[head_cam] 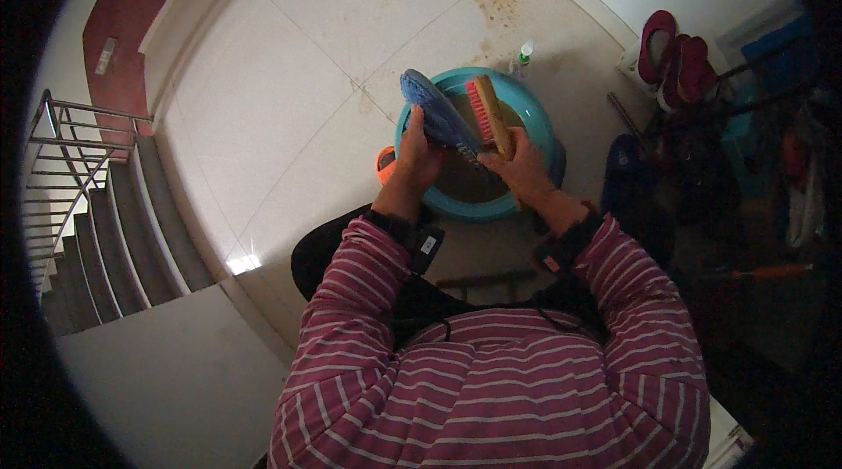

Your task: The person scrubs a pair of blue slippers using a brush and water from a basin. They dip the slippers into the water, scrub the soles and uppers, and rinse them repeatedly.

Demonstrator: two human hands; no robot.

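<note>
A teal plastic basin (541, 115) stands on the tiled floor in front of me, with murky water (470, 185) in it. My left hand (418, 152) grips a blue fabric shoe (439, 107) over the basin's left side, its thumb along the shoe's edge. In my right hand (524, 170) is a wooden scrubbing brush (492, 112). Its pink bristles face left toward the shoe, with a gap at the far end. The right fingertips are close to the shoe's near end; I cannot tell whether they touch it.
Behind the basin stands a clear bottle with a green-and-white top (525, 53). An orange object (385, 165) sits at the basin's left. Red shoes (677, 64) and a dark rack (717, 140) line the right wall. Stairs (125, 232) with a metal railing (72, 160) descend at left.
</note>
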